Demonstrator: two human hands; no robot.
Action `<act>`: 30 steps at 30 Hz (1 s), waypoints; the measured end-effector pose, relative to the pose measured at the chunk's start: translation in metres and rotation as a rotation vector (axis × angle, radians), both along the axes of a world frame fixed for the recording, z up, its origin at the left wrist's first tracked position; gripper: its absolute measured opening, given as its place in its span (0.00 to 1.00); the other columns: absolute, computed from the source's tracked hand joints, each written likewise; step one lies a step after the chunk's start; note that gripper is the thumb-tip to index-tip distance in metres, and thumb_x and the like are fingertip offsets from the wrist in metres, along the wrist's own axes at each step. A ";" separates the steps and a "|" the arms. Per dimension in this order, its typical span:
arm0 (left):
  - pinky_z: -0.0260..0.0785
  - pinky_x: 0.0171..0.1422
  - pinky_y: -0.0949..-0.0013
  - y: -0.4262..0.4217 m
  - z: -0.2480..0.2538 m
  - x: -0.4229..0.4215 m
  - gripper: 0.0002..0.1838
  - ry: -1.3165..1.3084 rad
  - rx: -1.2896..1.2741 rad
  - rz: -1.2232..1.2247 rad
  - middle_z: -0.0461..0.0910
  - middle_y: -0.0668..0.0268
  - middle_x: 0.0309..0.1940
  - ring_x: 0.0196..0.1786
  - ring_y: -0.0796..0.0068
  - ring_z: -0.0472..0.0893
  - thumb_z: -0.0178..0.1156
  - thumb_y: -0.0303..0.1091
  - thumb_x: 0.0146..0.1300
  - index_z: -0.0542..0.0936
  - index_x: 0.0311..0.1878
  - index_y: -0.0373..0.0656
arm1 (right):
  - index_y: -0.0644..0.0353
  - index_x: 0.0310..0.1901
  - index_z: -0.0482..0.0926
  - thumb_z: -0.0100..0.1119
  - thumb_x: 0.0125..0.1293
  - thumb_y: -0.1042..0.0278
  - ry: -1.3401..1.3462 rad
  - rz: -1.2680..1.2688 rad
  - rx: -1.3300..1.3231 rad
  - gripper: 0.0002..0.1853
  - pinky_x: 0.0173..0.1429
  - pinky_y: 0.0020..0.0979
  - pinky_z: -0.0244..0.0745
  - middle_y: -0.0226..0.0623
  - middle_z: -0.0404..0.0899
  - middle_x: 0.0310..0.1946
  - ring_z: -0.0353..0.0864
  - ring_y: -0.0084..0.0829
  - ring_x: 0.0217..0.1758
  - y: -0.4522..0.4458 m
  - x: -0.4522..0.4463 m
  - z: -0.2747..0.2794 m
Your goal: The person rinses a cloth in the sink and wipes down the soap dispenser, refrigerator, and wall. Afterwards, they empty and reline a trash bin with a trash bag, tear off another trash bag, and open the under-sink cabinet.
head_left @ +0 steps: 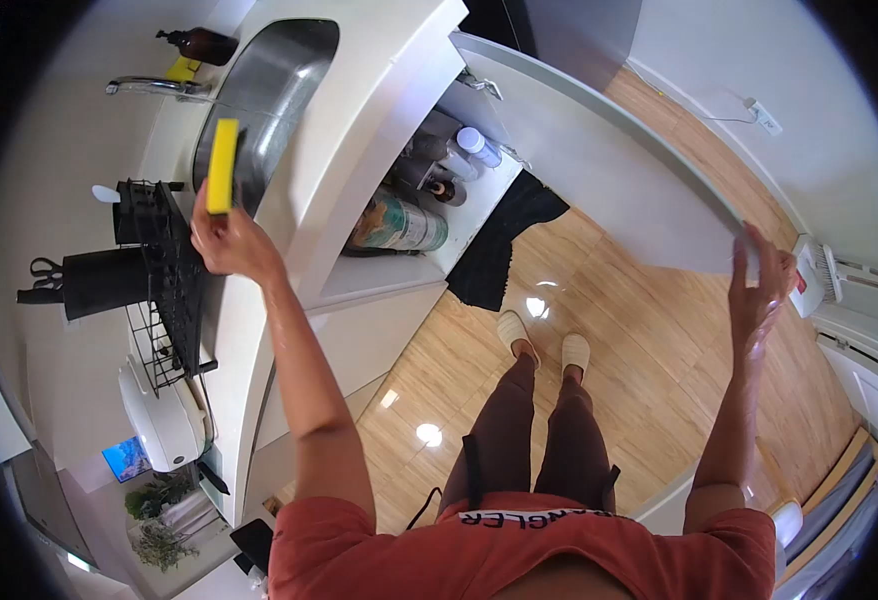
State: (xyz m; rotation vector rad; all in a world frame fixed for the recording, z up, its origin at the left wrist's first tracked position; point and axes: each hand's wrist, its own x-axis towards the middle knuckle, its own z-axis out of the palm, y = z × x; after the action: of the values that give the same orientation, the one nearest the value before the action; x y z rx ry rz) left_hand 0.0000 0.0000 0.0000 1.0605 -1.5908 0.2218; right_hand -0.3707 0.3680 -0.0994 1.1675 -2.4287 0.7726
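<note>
A yellow sponge (222,165) is pinched in the fingers of my left hand (231,243), held up over the near edge of the steel sink (304,60). My right hand (762,275) has its fingers wrapped round the outer edge of a pale cabinet door (609,150), which stands swung out from the cabinet under the counter. Inside that cabinet are a large container with a green label (399,222), a white-capped bottle (478,146) and other bottles. A thin stream of water seems to run from the faucet (159,87).
A black dish rack (174,270) with a knife block (109,280) stands beside the sink. Behind the faucet is a brown pump bottle (199,45). A black cloth (509,240) hangs or lies at the cabinet opening. A white appliance (162,415) sits farther along the counter (359,110).
</note>
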 end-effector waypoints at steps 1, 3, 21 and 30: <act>0.63 0.36 0.69 0.022 0.001 -0.009 0.15 -0.036 -0.164 -0.078 0.77 0.67 0.31 0.36 0.67 0.69 0.69 0.30 0.46 0.78 0.39 0.42 | 0.50 0.43 0.79 0.59 0.57 0.71 0.029 -0.009 -0.024 0.12 0.45 0.32 0.57 0.26 0.79 0.35 0.68 0.29 0.35 -0.004 -0.003 0.004; 0.63 0.41 0.69 0.068 -0.071 -0.033 0.16 -0.251 -0.285 0.116 0.75 0.66 0.29 0.38 0.70 0.71 0.71 0.28 0.43 0.78 0.36 0.40 | 0.50 0.42 0.79 0.57 0.58 0.73 0.118 -0.056 0.005 0.11 0.43 0.32 0.56 0.26 0.79 0.33 0.70 0.28 0.35 0.003 -0.024 -0.011; 0.74 0.45 0.65 -0.140 -0.475 -0.053 0.16 -0.868 0.328 0.049 0.67 0.56 0.40 0.49 0.56 0.71 0.59 0.23 0.48 0.68 0.42 0.38 | 0.63 0.39 0.78 0.55 0.62 0.59 0.460 -0.061 -0.349 0.14 0.38 0.35 0.73 0.39 0.77 0.30 0.76 0.30 0.33 0.015 -0.051 -0.075; 0.70 0.50 0.65 -0.181 -0.506 -0.052 0.11 -0.939 0.392 0.041 0.68 0.55 0.45 0.48 0.57 0.70 0.51 0.27 0.55 0.72 0.42 0.36 | 0.64 0.47 0.76 0.51 0.65 0.68 -0.016 -0.237 -0.553 0.13 0.48 0.27 0.74 0.41 0.77 0.43 0.78 0.30 0.42 0.055 -0.025 -0.087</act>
State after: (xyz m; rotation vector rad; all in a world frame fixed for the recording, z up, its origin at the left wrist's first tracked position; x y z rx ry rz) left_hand -0.0520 -0.1807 -0.5061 1.3918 -2.5257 0.4994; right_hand -0.3956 0.4227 -0.1866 0.6492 -2.1021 1.2641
